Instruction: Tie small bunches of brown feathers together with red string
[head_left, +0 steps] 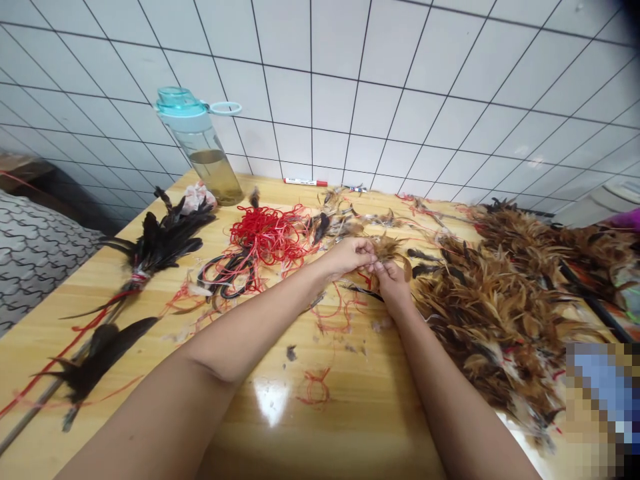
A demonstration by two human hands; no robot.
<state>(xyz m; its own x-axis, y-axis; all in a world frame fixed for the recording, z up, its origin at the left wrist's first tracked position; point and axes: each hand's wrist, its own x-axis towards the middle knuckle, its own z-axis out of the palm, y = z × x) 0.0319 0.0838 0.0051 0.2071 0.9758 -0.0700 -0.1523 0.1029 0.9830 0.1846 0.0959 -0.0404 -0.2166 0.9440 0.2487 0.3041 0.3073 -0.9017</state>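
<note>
My left hand [350, 255] and my right hand [393, 283] meet over the middle of the wooden table [280, 413]. Both are closed in a pinch on a small bunch of brown feathers [386, 248]. A big heap of brown feathers [505, 293] lies right beside my right hand. A tangle of red string [267, 233] sits to the left of my left hand, with black-handled scissors [225, 275] next to it.
A dark feather bundle tied with red string [160, 243] and a loose dark feather [97, 360] lie at the left. A teal-lidded bottle [203, 147] stands at the back by the tiled wall. A red marker [305, 181] lies at the wall. Red string scraps [315, 387] litter the table.
</note>
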